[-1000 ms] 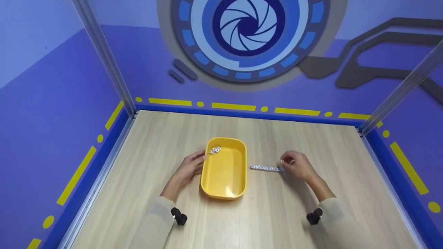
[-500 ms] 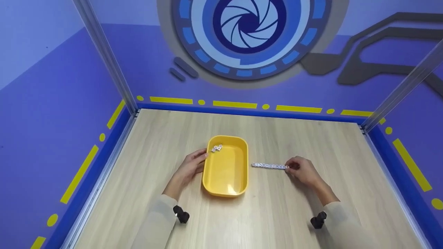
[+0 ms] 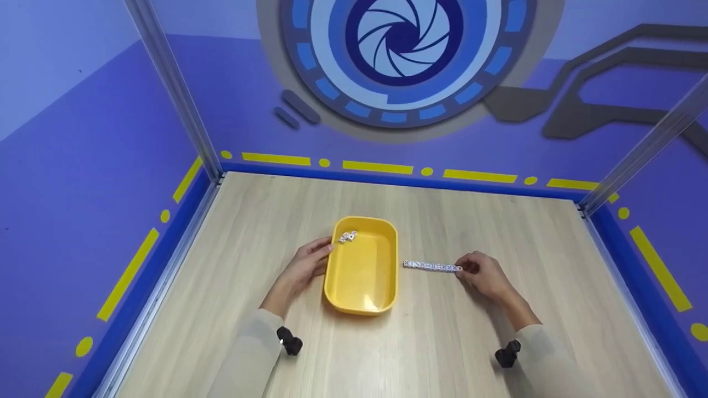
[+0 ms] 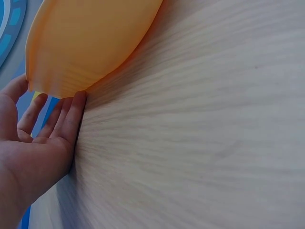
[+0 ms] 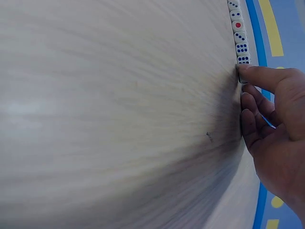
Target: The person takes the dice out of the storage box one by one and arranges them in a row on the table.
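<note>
Row of dice (image 3: 431,266) between left hand (image 3: 301,268) and right hand (image 3: 482,272).
Head: left hand touches the yellow tray (image 3: 360,276), loose dice (image 3: 347,237) inside; right hand pinches the end die (image 3: 459,268). Left wrist: relaxed, uncurled fingers against the tray. Right wrist: thumb on that die.

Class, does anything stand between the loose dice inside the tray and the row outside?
Yes: the yellow tray's right wall stands between the loose dice and the row of dice; nothing else visible does.

White glare in the yellow tray (image 3: 362,271), soft shadows, dimmer wrist views
</note>
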`<move>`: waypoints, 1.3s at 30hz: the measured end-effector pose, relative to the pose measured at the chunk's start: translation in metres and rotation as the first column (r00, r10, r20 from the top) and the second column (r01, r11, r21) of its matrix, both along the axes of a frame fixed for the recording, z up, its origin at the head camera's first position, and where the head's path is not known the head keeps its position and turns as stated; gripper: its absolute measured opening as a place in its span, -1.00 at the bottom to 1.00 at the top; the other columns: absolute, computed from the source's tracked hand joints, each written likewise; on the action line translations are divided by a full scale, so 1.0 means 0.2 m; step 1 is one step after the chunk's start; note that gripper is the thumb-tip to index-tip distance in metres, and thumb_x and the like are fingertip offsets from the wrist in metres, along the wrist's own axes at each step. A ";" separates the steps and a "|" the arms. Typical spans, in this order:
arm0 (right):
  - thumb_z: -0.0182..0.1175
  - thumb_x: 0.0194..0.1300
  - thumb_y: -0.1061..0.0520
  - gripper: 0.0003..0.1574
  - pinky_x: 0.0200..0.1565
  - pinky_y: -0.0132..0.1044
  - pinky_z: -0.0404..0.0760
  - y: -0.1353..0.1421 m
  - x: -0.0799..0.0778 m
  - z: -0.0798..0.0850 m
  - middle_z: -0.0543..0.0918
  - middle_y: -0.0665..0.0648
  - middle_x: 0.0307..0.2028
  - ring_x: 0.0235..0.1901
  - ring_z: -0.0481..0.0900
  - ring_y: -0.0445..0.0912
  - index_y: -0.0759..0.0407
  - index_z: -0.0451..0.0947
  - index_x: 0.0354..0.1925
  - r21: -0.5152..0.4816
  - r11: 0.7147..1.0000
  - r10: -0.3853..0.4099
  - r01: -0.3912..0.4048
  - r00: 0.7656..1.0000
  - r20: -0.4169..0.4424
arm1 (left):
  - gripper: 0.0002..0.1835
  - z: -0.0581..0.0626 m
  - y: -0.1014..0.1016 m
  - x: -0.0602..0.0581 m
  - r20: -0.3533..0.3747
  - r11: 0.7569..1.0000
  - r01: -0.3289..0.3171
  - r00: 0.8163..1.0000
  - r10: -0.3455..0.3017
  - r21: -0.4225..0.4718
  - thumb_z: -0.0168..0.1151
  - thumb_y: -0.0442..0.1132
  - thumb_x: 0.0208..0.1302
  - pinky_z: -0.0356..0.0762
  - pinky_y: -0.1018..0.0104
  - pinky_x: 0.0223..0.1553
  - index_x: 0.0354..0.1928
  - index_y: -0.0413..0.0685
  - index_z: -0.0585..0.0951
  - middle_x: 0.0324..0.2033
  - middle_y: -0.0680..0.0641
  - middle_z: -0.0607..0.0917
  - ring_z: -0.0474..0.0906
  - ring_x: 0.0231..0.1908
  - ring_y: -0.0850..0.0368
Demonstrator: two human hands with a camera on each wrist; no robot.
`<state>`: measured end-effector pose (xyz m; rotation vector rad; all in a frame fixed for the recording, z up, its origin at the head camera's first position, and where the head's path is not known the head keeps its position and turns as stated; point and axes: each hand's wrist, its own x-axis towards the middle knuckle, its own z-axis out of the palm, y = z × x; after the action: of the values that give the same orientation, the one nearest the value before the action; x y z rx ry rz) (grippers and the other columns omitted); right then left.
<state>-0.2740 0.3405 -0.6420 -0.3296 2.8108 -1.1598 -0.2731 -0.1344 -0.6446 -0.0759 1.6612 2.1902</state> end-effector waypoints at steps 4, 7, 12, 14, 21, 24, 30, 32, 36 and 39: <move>0.36 0.26 0.23 -0.81 -0.31 -0.32 0.52 0.00 -0.01 0.00 0.58 0.07 -0.26 -0.29 0.49 -0.05 0.08 0.68 -0.13 0.020 1.000 0.024 -0.024 1.000 0.001 | -0.44 0.00 0.00 0.00 0.005 1.000 -0.003 1.000 0.003 0.004 0.20 -0.05 0.43 0.57 0.03 0.13 0.41 0.00 0.39 0.29 -0.22 0.50 0.53 0.21 -0.13; 0.36 0.27 0.19 -0.78 -0.32 -0.33 0.51 0.00 -0.02 0.01 0.57 0.06 -0.26 -0.29 0.48 -0.06 0.07 0.66 -0.09 0.034 0.998 0.045 -0.046 0.999 0.019 | -0.43 0.01 0.00 0.00 0.008 1.000 -0.017 1.000 0.017 -0.005 0.21 -0.05 0.42 0.57 0.05 0.13 0.41 0.01 0.40 0.29 -0.20 0.51 0.53 0.21 -0.11; 0.37 0.26 0.17 -0.70 -0.34 -0.30 0.53 0.01 -0.05 0.08 0.60 0.11 -0.25 -0.29 0.49 -0.02 0.17 0.63 -0.03 0.025 0.996 0.079 -0.082 0.992 0.096 | -0.44 0.02 0.01 -0.01 0.018 1.000 -0.022 1.000 0.022 -0.013 0.20 -0.06 0.44 0.59 0.09 0.10 0.41 -0.01 0.40 0.28 -0.19 0.52 0.54 0.20 -0.11; 0.37 0.26 0.18 -0.70 -0.31 -0.27 0.53 0.00 -0.08 0.13 0.63 0.13 -0.24 -0.27 0.51 -0.01 0.20 0.62 -0.03 0.037 0.996 0.076 -0.080 0.992 0.096 | -0.43 0.02 0.01 -0.01 0.018 1.000 -0.018 1.000 0.018 -0.015 0.19 -0.06 0.44 0.60 0.10 0.09 0.42 -0.02 0.39 0.29 -0.20 0.52 0.54 0.19 -0.11; 0.32 0.31 0.17 -0.73 -0.16 -0.14 0.59 -0.24 -0.18 0.28 0.64 0.13 -0.23 -0.21 0.57 -0.01 0.23 0.62 -0.04 -0.013 0.999 0.042 -0.042 0.999 -0.020 | -0.44 0.01 0.01 -0.01 0.029 0.999 -0.022 0.999 0.023 -0.030 0.20 -0.06 0.43 0.62 0.10 0.07 0.41 0.00 0.40 0.28 -0.18 0.52 0.57 0.17 -0.11; 0.34 0.31 0.13 -0.76 -0.10 -0.13 0.63 -0.39 -0.22 0.33 0.65 0.09 -0.23 -0.20 0.59 -0.04 0.15 0.62 -0.07 -0.077 0.995 0.055 -0.060 0.996 -0.073 | -0.44 0.02 0.01 -0.01 0.029 0.999 -0.022 0.999 0.023 -0.031 0.20 -0.06 0.43 0.60 0.09 0.08 0.41 0.01 0.40 0.28 -0.18 0.52 0.56 0.18 -0.11; 0.35 0.30 0.11 -0.77 -0.09 -0.16 0.66 -0.70 -0.29 0.38 0.65 0.05 -0.24 -0.22 0.59 -0.06 0.12 0.63 -0.08 -0.174 0.975 0.113 -0.137 0.984 -0.140 | -0.43 0.02 0.01 -0.01 0.024 1.000 -0.021 0.999 0.021 -0.024 0.20 -0.06 0.43 0.59 0.08 0.10 0.42 -0.01 0.39 0.29 -0.20 0.51 0.55 0.19 -0.12; 0.36 0.29 0.13 -0.75 -0.09 -0.16 0.66 -0.79 -0.30 0.37 0.66 0.08 -0.25 -0.23 0.59 -0.04 0.19 0.64 -0.09 -0.204 0.966 0.126 -0.156 0.980 -0.154 | -0.42 0.01 0.01 0.00 0.015 1.000 -0.017 1.000 0.017 -0.015 0.20 -0.07 0.43 0.60 0.06 0.09 0.42 -0.03 0.38 0.29 -0.22 0.51 0.55 0.19 -0.13; 0.37 0.28 0.13 -0.67 -0.09 -0.18 0.66 -0.95 -0.31 0.34 0.66 0.08 -0.25 -0.23 0.59 -0.05 0.31 0.64 -0.06 -0.238 0.961 0.109 -0.143 0.982 -0.152 | -0.40 0.00 0.01 0.00 0.004 1.000 -0.010 1.000 0.010 0.010 0.22 -0.05 0.42 0.60 0.04 0.09 0.42 -0.05 0.38 0.28 -0.24 0.51 0.54 0.19 -0.14; 0.37 0.28 0.12 -0.65 -0.06 -0.20 0.66 -1.05 -0.31 0.30 0.67 0.05 -0.24 -0.21 0.60 -0.07 0.29 0.64 -0.03 -0.269 0.958 0.066 -0.095 0.991 -0.114 | -0.42 0.00 0.01 0.00 0.004 1.000 -0.009 1.000 0.009 0.010 0.22 -0.05 0.42 0.60 0.05 0.09 0.40 -0.05 0.40 0.28 -0.24 0.52 0.54 0.19 -0.14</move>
<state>-0.3351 0.1302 -0.5812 -0.5331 2.6895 -1.5586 -0.2733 -0.1330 -0.6441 -0.0853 1.6505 2.2036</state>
